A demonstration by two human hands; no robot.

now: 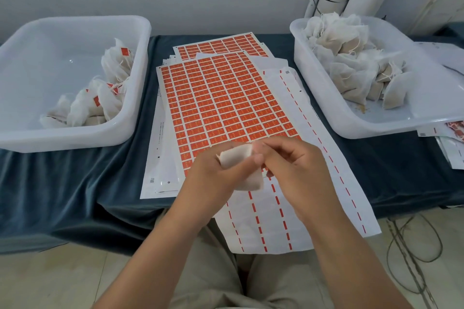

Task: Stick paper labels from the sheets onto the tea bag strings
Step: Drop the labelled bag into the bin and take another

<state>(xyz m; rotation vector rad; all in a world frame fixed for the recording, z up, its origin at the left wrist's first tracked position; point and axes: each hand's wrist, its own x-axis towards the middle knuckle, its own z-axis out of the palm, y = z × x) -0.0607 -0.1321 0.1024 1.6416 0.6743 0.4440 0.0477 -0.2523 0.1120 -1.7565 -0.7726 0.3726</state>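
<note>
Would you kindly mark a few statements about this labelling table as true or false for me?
1. The left hand grips a tea bag. True.
2. The right hand reaches into the right tub. False: its fingers are curled at the tea bag's top edge.
3. The left tub holds bags with orange labels. True.
4. The right tub holds nothing. False: it holds a pile of bags, with no labels showing.
5. The label sheet in the middle is printed blue. False: its labels are orange.
</note>
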